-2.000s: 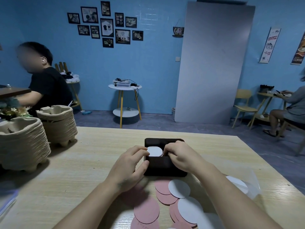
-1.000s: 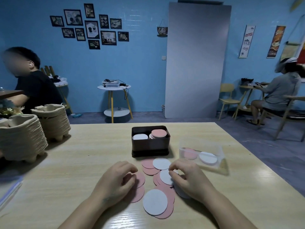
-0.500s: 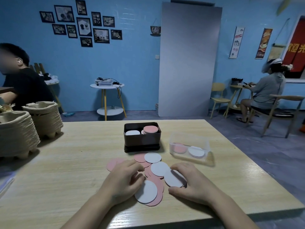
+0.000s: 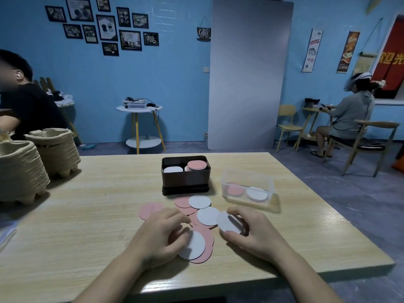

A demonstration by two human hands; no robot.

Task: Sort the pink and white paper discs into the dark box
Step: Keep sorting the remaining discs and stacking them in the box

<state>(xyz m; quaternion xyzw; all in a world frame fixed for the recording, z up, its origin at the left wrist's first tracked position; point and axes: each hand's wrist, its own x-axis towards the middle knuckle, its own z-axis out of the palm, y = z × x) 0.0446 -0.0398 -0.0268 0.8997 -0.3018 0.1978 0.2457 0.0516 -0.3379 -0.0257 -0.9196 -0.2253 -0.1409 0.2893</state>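
The dark box (image 4: pixel 185 184) stands mid-table with a white stack (image 4: pixel 172 169) on its left side and a pink stack (image 4: pixel 196 165) on its right. Loose pink and white discs (image 4: pixel 199 201) lie scattered in front of it. My right hand (image 4: pixel 251 234) pinches a white disc (image 4: pixel 227 223) between thumb and fingers, tilted just above the table. My left hand (image 4: pixel 159 237) rests on the near discs, fingertips on a pink disc beside a white disc (image 4: pixel 194 246); whether it grips one is unclear. A lone pink disc (image 4: pixel 149 210) lies to the left.
A clear plastic tub (image 4: pixel 248 189) right of the box holds a pink and a white disc. Stacks of pulp trays (image 4: pixel 52 152) stand at the table's left. The table's (image 4: pixel 87 215) front edge is close to my arms. People sit at the far left and right.
My hands left the box and came back to the loose pile. My right hand has lifted a white disc off the table. The view has pulled back.
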